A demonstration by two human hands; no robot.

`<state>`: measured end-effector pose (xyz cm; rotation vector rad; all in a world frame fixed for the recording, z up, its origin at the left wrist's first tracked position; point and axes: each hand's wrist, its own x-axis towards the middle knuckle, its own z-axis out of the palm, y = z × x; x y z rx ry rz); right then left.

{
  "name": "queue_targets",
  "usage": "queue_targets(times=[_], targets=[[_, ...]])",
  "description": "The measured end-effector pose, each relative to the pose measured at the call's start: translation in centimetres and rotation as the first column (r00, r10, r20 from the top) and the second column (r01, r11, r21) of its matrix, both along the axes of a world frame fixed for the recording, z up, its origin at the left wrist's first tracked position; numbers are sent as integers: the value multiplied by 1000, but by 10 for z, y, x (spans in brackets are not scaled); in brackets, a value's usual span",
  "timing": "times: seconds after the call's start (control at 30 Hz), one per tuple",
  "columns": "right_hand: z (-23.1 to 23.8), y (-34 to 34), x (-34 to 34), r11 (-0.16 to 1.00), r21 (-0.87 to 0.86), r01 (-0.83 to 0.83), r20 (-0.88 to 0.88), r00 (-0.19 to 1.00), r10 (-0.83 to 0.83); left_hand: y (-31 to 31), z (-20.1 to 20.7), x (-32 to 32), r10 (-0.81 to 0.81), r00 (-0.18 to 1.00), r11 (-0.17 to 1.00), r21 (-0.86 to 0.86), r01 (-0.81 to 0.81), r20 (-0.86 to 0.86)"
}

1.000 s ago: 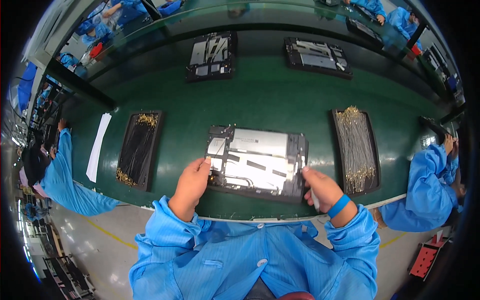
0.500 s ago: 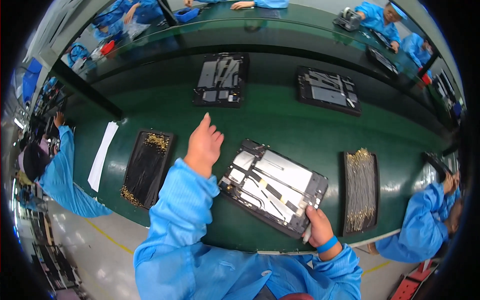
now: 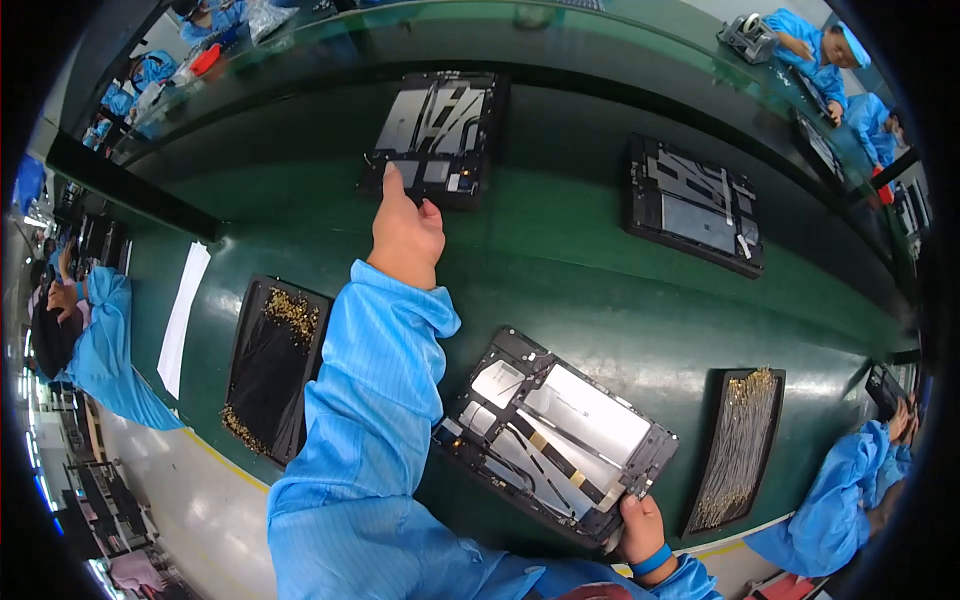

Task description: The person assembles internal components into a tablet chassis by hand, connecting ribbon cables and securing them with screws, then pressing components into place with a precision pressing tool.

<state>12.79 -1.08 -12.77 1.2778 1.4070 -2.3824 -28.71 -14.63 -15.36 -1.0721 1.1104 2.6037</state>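
Observation:
My left hand [image 3: 405, 232] reaches out to an opened tablet [image 3: 430, 130] in a black tray at the far left. Its index finger is stretched over the tablet's near edge, the other fingers partly bent; whether it touches is hard to see. With my right hand [image 3: 642, 528] I grip the near right corner of another opened tablet [image 3: 560, 435], lying tilted before me. Silver panels, black cables and boards show inside it. A small whitish piece [image 3: 612, 542], mostly hidden, pokes out by my right fingers.
A tray of black cables with gold ends [image 3: 275, 365] stands left, a tray of grey cables [image 3: 738, 450] right. Further opened tablets [image 3: 695, 205] sit at the back right. White paper [image 3: 184, 318] lies at left. Shelf posts [image 3: 130, 185] and co-workers [image 3: 825, 60] surround the bench.
My left hand has moved forward to the far-left tablet. The right hand still holds its tablet's corner. The view has shifted, so the near tablet appears lower.

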Motion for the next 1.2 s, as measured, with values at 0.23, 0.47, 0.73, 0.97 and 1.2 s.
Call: queue_targets(times=[0.23,0.47,0.73,0.97,1.2], targets=[[6,4,-6,997,-73,-34,39,999,37,7,21,8,-281,958,958,40,283,-58],[14,27,-133,989,-25,-145,-131,981,140,-72,99,57,-260,810,958,-36,285,-525],[13,30,-289,838,545,-5,-28,999,24,-128,134,173,-228,814,967,-220,126,-534],[0,45,-159,881,436,-183,-64,970,233,-133,113,237,-427,811,902,-126,413,-400],[7,35,-7,928,304,214,-69,977,-203,-113,53,270,-761,600,577,167,800,-245]])
